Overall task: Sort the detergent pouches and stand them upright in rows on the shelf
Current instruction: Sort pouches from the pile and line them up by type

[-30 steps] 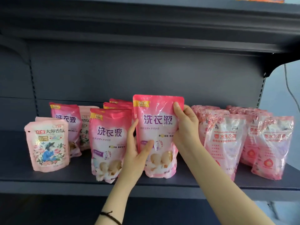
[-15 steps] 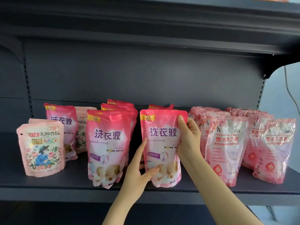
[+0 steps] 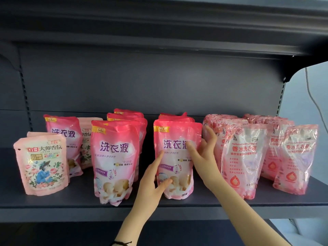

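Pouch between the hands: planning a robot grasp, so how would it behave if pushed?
Probably floppy: the pouch shows wrinkled glossy film. Likely bottom-heavy, since its base bulges on the shelf, yet apt to tip: the left hand and right hand both touch it.

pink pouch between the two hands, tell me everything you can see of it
The pink pouch is glossy, crinkled plastic film with a yellow NEW corner tag, big purple characters and pale round shapes printed near the bottom. It stands upright on the dark shelf, at the front of a row of matching pouches. The left hand touches its lower front with straight fingers; the right hand rests on its right edge.
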`<state>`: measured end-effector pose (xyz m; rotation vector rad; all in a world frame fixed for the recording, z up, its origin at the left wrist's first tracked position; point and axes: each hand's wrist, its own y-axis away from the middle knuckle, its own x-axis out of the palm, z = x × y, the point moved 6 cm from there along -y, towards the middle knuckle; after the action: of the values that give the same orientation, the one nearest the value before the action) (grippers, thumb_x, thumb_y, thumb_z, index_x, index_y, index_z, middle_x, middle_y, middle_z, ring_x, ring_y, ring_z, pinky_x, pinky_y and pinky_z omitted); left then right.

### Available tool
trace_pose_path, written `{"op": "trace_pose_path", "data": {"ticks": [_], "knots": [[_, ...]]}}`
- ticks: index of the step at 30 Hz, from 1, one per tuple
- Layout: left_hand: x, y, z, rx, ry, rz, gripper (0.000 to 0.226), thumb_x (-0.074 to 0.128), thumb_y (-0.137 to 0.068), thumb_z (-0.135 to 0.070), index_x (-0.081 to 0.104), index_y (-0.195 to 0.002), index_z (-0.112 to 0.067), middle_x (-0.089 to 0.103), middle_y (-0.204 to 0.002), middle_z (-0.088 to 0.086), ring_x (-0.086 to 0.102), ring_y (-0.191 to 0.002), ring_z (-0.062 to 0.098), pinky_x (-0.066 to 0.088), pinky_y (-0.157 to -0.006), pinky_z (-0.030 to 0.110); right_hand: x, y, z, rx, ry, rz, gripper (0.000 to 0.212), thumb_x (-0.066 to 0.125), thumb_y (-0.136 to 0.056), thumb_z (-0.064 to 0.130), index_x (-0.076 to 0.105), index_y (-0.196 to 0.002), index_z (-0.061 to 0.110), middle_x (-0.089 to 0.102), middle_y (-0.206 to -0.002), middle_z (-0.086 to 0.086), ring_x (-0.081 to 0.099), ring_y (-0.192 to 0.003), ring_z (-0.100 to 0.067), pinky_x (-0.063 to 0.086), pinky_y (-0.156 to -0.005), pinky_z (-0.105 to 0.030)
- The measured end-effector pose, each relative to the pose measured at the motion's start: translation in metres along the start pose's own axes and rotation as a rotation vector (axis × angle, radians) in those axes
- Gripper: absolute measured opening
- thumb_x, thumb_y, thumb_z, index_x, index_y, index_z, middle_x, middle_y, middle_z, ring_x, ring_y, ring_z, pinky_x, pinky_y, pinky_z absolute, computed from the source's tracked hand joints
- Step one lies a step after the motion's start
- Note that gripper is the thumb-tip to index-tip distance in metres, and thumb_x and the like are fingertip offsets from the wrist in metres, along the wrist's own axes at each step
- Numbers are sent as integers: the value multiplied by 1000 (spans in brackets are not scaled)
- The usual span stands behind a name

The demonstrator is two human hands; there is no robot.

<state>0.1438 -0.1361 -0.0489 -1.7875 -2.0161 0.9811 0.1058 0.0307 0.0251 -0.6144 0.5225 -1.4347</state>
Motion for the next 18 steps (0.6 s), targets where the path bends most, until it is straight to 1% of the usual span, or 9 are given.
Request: {"op": "trace_pose_path", "data": {"ticks": [1, 3, 4, 6, 8, 10, 14, 16, 18], "knots": [[0, 1, 1, -4, -4, 11, 80, 69, -88, -16, 26, -144, -54, 32, -145, -36, 33, -136, -8, 42, -107, 27, -2, 10, -2, -24, 66, 41, 73, 63, -91, 12, 17, -144, 30, 57, -115, 27, 63, -105, -7, 56, -79, -26], [-1, 1, 1, -7, -19, 32, 80, 68, -86, -24, 23, -144, -56, 29, -146, -37, 31, -136, -8, 42, -109, 34, -5, 29, -11, -31, 201, 153, 86, 71, -85, 15, 15, -144, 45, 50, -125, 23, 59, -110, -7, 55, -83, -26], [-1, 2, 1, -14, -20, 42, 79, 67, -85, -28, 22, -143, -57, 28, -146, -38, 30, -137, -8, 41, -109, 36, -7, 36, -16, -21, 275, 215, 88, 74, -83, 19, 17, -143, 50, 46, -130, 25, 55, -115, -4, 52, -87, -22], [0, 3, 2, -35, 5, 60, 78, 66, -83, -34, 22, -143, -58, 27, -146, -38, 29, -137, -7, 40, -110, 38, -7, 48, -23, -12, 437, 360, 92, 78, -78, 28, 18, -143, 53, 36, -135, 30, 43, -125, 4, 43, -93, -11], [0, 3, 4, -45, 32, 70, 77, 67, -83, -34, 23, -142, -59, 28, -147, -37, 31, -138, -6, 40, -110, 38, -8, 56, -29, 0, 563, 455, 101, 81, -73, 37, 12, -144, 56, 29, -136, 34, 35, -128, 10, 40, -93, -6], [0, 2, 6, -48, 52, 69, 78, 68, -86, -27, 24, -142, -59, 30, -147, -36, 33, -137, -4, 42, -108, 37, -9, 57, -31, -23, 699, 451, 107, 82, -69, 41, 7, -143, 59, 22, -135, 43, 30, -126, 17, 45, -88, -11], [2, -1, 3, -46, 56, 47, 79, 67, -89, -15, 26, -140, -59, 33, -145, -35, 37, -135, -2, 46, -105, 36, -8, 50, -32, -17, 752, 404, 113, 84, -68, 33, 3, -140, 64, 16, -130, 53, 25, -120, 27, 41, -78, -12], [3, -2, -1, -49, 43, 35, 79, 66, -89, -12, 26, -140, -59, 33, -144, -34, 37, -135, -3, 46, -105, 36, -6, 50, -31, -14, 766, 400, 113, 84, -69, 32, 1, -140, 64, 18, -128, 52, 32, -118, 22, 43, -75, -12], [1, 0, -8, -41, -34, 26, 80, 66, -90, -13, 25, -139, -60, 32, -143, -32, 34, -134, -5, 44, -107, 35, -7, 52, -28, -31, 837, 383, 111, 82, -69, 36, 1, -140, 63, 26, -125, 37, 44, -110, 7, 48, -69, -14]]}}
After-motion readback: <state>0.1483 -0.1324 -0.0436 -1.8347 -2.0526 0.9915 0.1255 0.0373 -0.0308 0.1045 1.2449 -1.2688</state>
